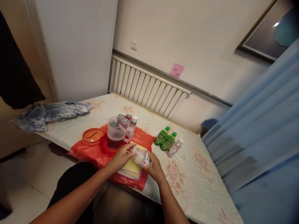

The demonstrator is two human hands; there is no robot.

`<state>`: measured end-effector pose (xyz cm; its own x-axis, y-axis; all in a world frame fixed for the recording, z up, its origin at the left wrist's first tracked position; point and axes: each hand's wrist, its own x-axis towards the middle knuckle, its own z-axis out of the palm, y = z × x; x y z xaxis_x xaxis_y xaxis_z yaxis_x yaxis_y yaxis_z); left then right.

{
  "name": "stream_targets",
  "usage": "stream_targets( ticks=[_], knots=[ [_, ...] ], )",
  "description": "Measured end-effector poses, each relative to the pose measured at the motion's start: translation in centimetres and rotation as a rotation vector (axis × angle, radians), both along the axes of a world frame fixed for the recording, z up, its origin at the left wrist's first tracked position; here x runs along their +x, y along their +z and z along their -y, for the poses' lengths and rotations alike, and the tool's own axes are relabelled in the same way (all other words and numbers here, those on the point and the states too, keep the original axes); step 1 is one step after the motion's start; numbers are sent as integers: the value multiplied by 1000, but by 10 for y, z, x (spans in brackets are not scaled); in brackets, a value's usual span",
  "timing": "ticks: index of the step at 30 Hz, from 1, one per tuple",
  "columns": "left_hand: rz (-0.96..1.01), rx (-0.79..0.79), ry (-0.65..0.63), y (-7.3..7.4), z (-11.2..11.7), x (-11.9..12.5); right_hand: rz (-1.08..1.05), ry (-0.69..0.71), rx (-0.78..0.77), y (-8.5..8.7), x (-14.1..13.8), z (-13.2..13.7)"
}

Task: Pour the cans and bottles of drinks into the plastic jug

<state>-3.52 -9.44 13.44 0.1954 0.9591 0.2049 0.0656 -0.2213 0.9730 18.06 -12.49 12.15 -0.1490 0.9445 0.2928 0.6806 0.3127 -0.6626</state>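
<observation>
My right hand (154, 168) is wrapped round a small white milky bottle (142, 158), tilted with its neck pointing left. My left hand (121, 156) pinches the bottle's cap end (134, 150). Both hands hover over a yellow pad (132, 168) lying on a red plastic sheet (93, 154). Just beyond stands a clear pitcher (116, 133) with dark red liquid in its bottom.
An orange lid (92, 136) lies left of the pitcher. Cans and a small bottle (130, 119) stand behind it. Two green bottles (165, 138) and a pale bottle (174, 147) lie to the right. Blue cloth (49, 113) lies at the table's far left; a blue curtain (261, 140) hangs right.
</observation>
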Motion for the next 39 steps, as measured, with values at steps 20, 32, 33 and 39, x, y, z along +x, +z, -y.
stream_targets(
  ticks=[20,32,33,39],
  knots=[
    [-363,321,-126,10,15,4,-10,-15,1,1,7,21],
    [-386,336,-150,8,14,4,-14,-26,-11,-4,7,24],
    [-388,338,-153,8,15,5,-20,-30,-11,-6,7,24],
    [-339,295,-156,12,17,9,-86,-31,-37,-21,9,26]
  ],
)
